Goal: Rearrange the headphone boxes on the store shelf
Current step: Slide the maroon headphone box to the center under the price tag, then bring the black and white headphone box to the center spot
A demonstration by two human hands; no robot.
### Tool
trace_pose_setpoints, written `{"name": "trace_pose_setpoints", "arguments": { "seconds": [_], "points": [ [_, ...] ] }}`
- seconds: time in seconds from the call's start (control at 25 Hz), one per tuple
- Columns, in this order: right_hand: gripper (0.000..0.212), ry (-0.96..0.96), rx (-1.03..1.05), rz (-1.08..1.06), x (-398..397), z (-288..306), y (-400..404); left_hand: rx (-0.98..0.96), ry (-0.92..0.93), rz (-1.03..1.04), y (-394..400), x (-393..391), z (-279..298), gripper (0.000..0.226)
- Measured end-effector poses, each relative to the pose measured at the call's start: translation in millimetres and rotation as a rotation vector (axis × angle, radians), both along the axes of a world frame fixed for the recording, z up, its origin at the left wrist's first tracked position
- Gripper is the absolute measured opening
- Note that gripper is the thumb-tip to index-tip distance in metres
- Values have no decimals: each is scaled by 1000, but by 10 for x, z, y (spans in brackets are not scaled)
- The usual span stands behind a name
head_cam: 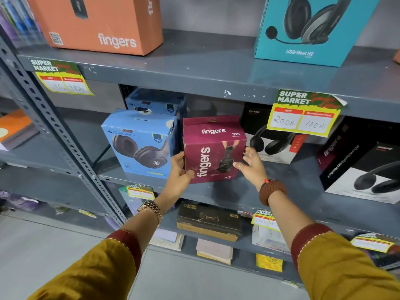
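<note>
A maroon "fingers" headphone box (213,148) stands on the middle grey shelf (227,191), slightly tilted. My left hand (180,169) grips its lower left edge. My right hand (249,164) touches its right side with fingers spread. A blue Zebronics headphone box (138,141) stands just left of it, with a second blue box (154,102) behind. A black-and-white Rockerz box (270,137) stands behind on the right. A black "fingers" box (359,161) lies at the far right.
The upper shelf holds an orange "fingers" box (97,22) and a teal headset box (307,29). Yellow price tags (303,118) hang from the shelf edges. A slotted steel upright (56,131) runs on the left. Lower shelves hold a black-gold box (207,221) and stationery.
</note>
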State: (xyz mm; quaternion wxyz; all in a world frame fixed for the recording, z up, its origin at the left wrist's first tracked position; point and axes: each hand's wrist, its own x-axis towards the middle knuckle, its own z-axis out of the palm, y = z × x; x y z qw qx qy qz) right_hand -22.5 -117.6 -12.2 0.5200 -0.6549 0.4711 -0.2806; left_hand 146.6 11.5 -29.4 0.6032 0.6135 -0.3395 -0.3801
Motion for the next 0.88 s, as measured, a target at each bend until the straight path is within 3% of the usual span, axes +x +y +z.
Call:
{"name": "trace_pose_setpoints", "arguments": {
  "seconds": [0.2,0.48,0.68,0.88],
  "points": [
    [56,-23,-39,-81,-373,-227,-43,193,-110,322,95,-310,-323,32],
    [50,6,-16,-364,-1705,-521,-293,237,-196,-10,-593,-1186,-342,30],
    [44,112,16,-484,-2962,-504,-613,221,-204,-73,-1237,-2231,-262,32],
    [52,178,-13,-624,-3900,-254,-1048,180,-164,-96,-1825,-3176,-92,35]
  ]
}}
